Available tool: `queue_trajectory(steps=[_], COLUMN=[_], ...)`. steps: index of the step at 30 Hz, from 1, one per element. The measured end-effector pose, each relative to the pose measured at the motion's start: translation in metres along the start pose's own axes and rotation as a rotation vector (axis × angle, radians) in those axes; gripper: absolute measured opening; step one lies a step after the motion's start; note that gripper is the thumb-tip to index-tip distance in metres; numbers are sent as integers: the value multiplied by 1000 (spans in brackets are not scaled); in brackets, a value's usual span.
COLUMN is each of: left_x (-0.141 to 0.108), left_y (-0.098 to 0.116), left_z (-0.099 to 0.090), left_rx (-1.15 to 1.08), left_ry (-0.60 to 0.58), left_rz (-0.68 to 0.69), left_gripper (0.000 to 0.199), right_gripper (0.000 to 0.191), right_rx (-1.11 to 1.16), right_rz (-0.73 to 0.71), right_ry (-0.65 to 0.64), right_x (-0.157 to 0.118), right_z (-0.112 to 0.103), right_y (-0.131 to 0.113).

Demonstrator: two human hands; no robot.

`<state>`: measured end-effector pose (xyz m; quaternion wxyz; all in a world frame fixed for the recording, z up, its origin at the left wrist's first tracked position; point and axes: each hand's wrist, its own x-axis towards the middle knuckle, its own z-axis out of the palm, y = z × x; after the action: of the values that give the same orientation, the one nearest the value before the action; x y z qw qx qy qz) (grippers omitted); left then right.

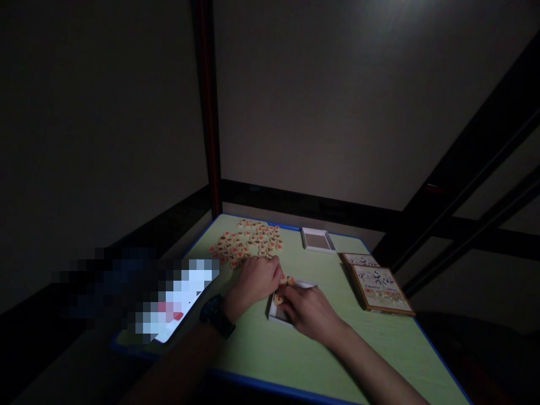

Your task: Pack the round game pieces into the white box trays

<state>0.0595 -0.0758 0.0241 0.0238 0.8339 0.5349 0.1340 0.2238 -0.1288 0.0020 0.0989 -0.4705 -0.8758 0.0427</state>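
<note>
Many round wooden pieces with red and black characters (253, 239) lie spread on the green table (346, 343). My left hand (257, 281), with a dark watch on the wrist, is between these pieces and a small white box (274, 314); its fingers are curled and their tips are hidden. Over the box is my right hand (310, 309), its fingers bent around a round piece (279, 299). More pieces (289, 280) show just beyond its fingers, at the box's far side. Part of the box is covered by my right hand.
A second white box (317, 239), open, sits at the table's far edge. On the right lies a printed board box (382, 287). A bright, partly blurred screen (181, 304) is at the left. Walls rise behind the table.
</note>
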Motion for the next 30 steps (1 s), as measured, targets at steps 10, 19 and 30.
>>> queue_trajectory(steps=[10,19,30], left_x=[1,12,18], left_y=[-1,-22,-50], left_z=[-4,-4,-23], left_rx=[16,80,81], left_ry=[-2,132,111], left_rz=[-61,-211,-344], left_gripper=[32,31,24], right_gripper=[31,26,45], right_rx=[306,133,208], right_rz=[-7,341,284], right_ry=[129,347,83], right_x=[-6,-7,-8], right_z=[-17,-26,-24], right_y=[8,51,63])
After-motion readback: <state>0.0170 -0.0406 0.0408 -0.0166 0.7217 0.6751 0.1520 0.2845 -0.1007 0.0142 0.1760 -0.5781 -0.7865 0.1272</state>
